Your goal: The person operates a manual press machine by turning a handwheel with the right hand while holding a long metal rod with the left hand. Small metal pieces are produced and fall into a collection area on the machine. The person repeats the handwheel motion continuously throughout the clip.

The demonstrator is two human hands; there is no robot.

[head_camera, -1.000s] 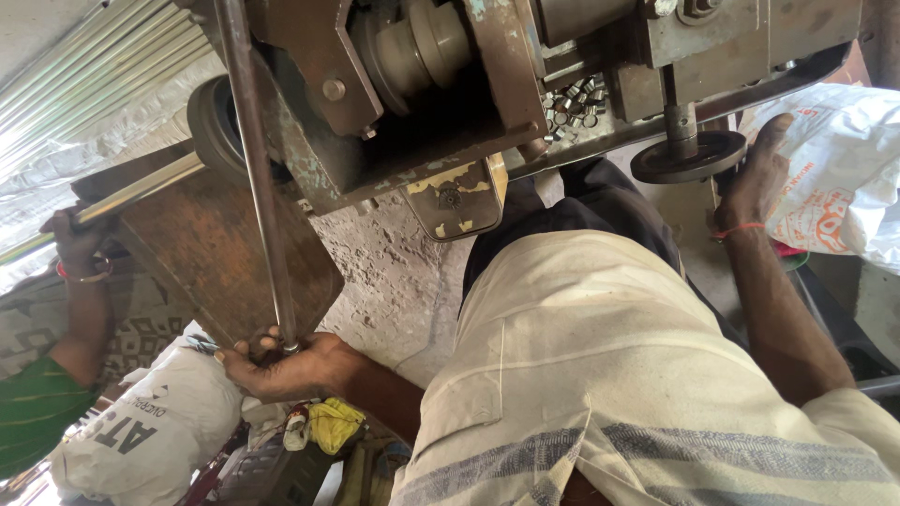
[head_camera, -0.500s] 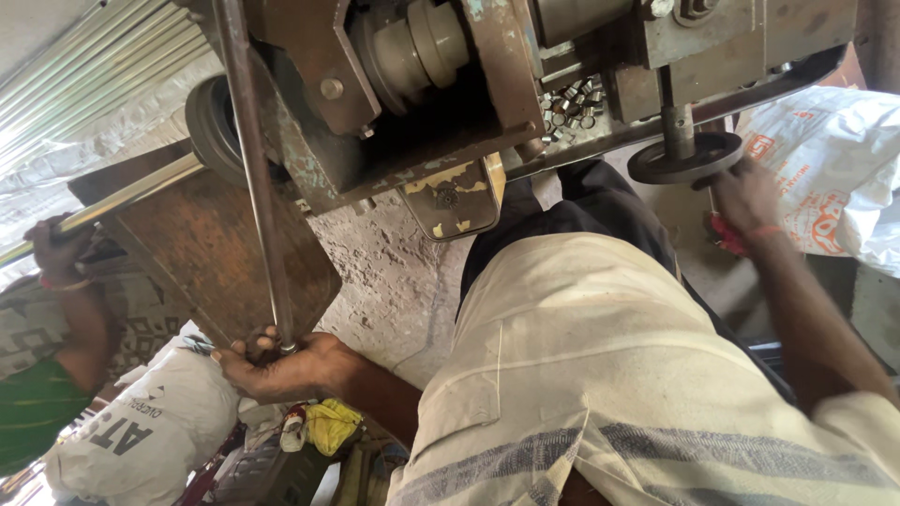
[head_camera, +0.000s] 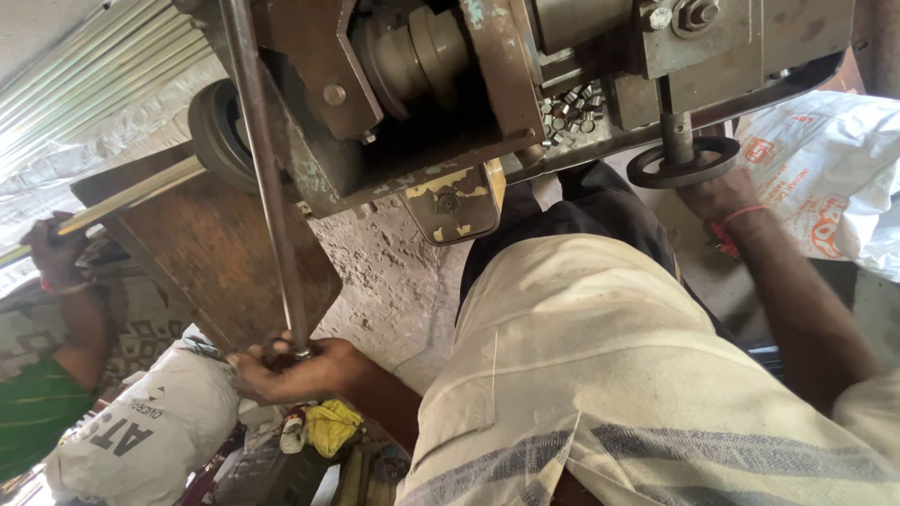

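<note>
My left hand point(head_camera: 281, 367) is closed around the lower end of a long steel rod point(head_camera: 265, 178) that runs up along the left side of a rusty metal machine point(head_camera: 441, 103). My right hand point(head_camera: 720, 200), with a red thread on its wrist, reaches up to a small round black handwheel point(head_camera: 682, 161) on a vertical shaft under the machine. Its fingers sit at the wheel's rim and are partly hidden behind it. My pale shirt point(head_camera: 600, 375) fills the lower middle of the view.
On the left, a co-worker in a green top point(head_camera: 37, 412) holds a pale bar point(head_camera: 131, 195) in one hand point(head_camera: 54, 253). A rusty brown plate point(head_camera: 211, 248) stands behind the rod. White printed sacks lie at lower left point(head_camera: 150, 431) and upper right point(head_camera: 825, 178). Loose nuts point(head_camera: 567, 108) sit on the machine.
My right hand has slid from the handwheel's right side to just under it. My left hand keeps its hold on the rod. The co-worker's hand has shifted slightly left.
</note>
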